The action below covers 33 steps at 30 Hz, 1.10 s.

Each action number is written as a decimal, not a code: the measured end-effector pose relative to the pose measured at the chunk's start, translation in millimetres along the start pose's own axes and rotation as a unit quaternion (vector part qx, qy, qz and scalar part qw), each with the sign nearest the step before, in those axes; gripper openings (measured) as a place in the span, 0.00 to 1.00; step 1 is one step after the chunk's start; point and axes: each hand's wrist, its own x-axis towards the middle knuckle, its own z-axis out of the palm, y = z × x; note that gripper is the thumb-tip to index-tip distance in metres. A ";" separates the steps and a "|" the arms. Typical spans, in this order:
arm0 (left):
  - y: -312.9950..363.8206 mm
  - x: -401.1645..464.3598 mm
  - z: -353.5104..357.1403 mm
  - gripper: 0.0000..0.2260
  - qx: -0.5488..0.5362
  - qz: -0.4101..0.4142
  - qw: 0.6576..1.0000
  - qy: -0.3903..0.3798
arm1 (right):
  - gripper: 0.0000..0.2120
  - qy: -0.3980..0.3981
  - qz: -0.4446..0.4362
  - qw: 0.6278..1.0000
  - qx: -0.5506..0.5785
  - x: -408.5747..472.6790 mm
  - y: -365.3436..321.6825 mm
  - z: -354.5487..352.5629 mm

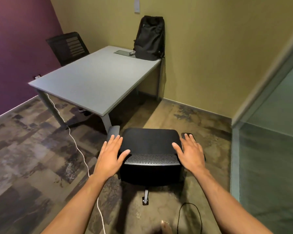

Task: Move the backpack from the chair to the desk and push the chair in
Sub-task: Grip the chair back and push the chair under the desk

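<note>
A black backpack [150, 38] stands upright on the far right corner of the grey desk [95, 80], leaning against the yellow wall. A black office chair [150, 142] stands on the floor in front of me, short of the desk's near corner, its seat bare. My left hand [111, 152] hovers with spread fingers at the left end of the chair's backrest top, thumb touching it. My right hand [190, 152] is spread at the right end, over the right armrest. Neither hand holds anything.
A second black mesh chair [68, 46] sits behind the desk by the purple wall. A white cable [78, 146] runs across the carpet from the desk leg towards me. A black cable loop [189, 217] lies near my bare foot. A glass partition [269, 132] stands on the right.
</note>
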 end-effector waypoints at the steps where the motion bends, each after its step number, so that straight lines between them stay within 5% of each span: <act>1: -0.3 1.2 3.6 0.32 -0.004 -0.003 1.000 -0.009 | 0.33 -0.004 0.006 1.000 0.001 -4.0 3.4 1.8; 33: 26.4 107.8 47.5 0.19 0.170 -0.041 0.985 0.006 | 0.18 0.040 -0.067 0.990 -0.117 113.5 23.0 -9.5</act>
